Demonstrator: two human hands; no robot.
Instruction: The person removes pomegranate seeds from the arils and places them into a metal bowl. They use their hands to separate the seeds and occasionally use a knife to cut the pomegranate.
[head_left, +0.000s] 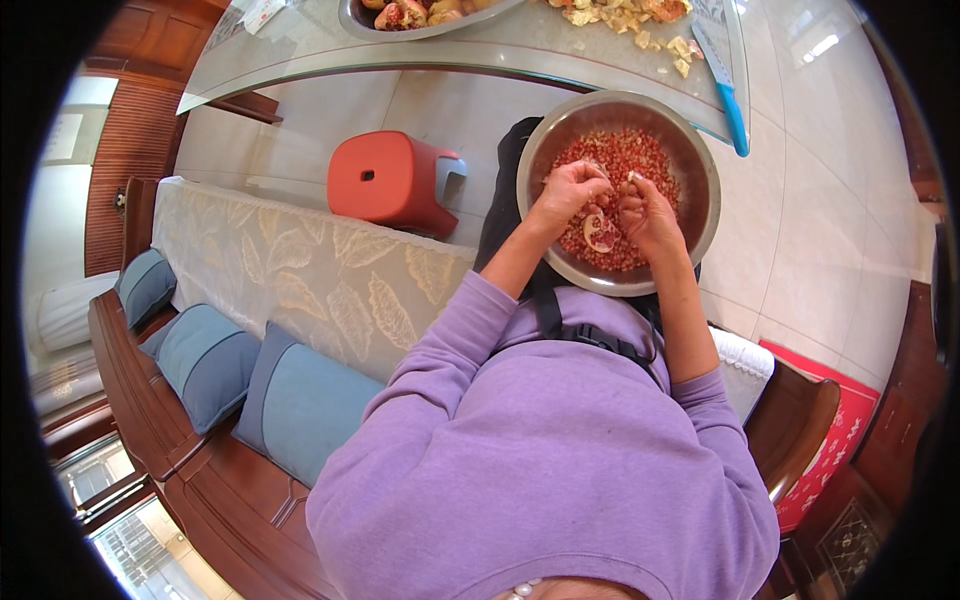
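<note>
A wide stainless steel bowl (697, 225) rests on my lap, with many loose pomegranate seeds (626, 150) in it. Both my hands are over the bowl, a little apart. My left hand (574, 193) has its fingers curled around a small piece, pale and partly hidden. The thumb and forefinger of my right hand (643, 211) pinch a small pale bit, perhaps membrane or rind. Between and just below the hands, a chunk of pomegranate (601, 233) with pale rind and red seeds lies on the loose seeds.
Beyond the bowl is a glass-topped table (300, 64) with a metal basin (435, 34) of pomegranate pieces, scattered peels (600, 13) and a blue-handled knife (733, 120) jutting past its edge. A red plastic stool (375, 176) stands on the floor at left, beside the cloth-covered wooden sofa (322, 277) with cushions.
</note>
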